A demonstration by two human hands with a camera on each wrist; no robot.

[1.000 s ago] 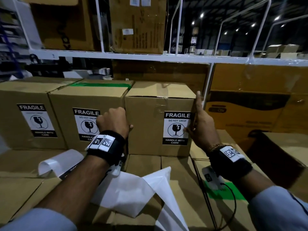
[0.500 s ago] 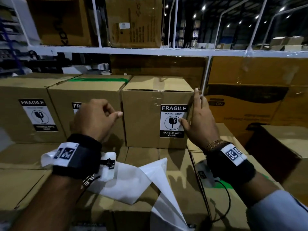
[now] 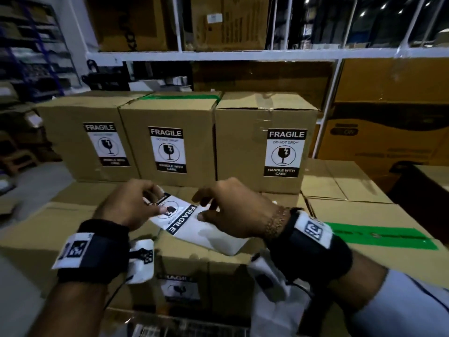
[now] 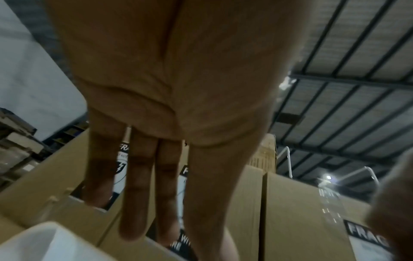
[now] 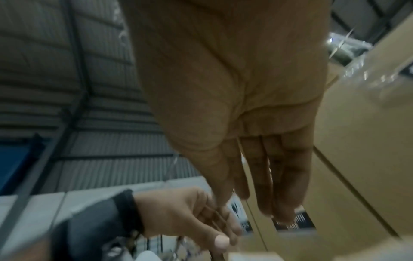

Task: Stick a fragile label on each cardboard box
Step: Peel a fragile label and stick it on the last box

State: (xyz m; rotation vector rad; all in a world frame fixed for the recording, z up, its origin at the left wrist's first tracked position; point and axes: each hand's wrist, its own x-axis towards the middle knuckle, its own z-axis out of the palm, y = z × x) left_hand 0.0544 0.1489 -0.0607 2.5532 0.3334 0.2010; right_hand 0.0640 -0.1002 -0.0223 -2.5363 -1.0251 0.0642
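Cardboard boxes (image 3: 264,142) stand labelled below a white shelf rack (image 3: 218,54).

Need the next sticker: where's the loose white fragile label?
Head view, low centre: the loose white fragile label is held between left hand and right hand, in front of the labelled brown cardboard boxes.

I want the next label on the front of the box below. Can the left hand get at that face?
Probably not yet: the left hand holds the fresh fragile label, and the lower box's front already bears a label.
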